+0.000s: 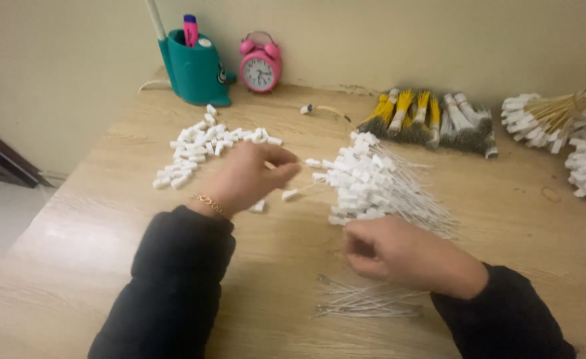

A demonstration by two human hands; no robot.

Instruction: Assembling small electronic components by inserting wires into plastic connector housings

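- The left hand (249, 178) pinches a small white cap (267, 164) between thumb and fingertips; a thin white wire (304, 189) with a capped end lies just beyond its fingers, long axis running roughly left to right.
- The right hand (399, 252) is loosely clenched, fingers curled; what it grips I cannot tell.
- A bundle of capped wires (372, 186) lies between and just beyond both hands on the table (73, 252), capped ends pointing toward the left hand, bare ends fanning toward the right.
- Loose white caps (200, 146) are heaped beyond the left hand.
- Bare thin wires (366, 299) lie near the right hand, on the person's side, lengthwise left to right.
- Far beyond the left hand stand a teal holder (196, 70) and a round pink alarm clock (259, 66); yellow-tipped bundles (412, 119) lie beyond the right hand.
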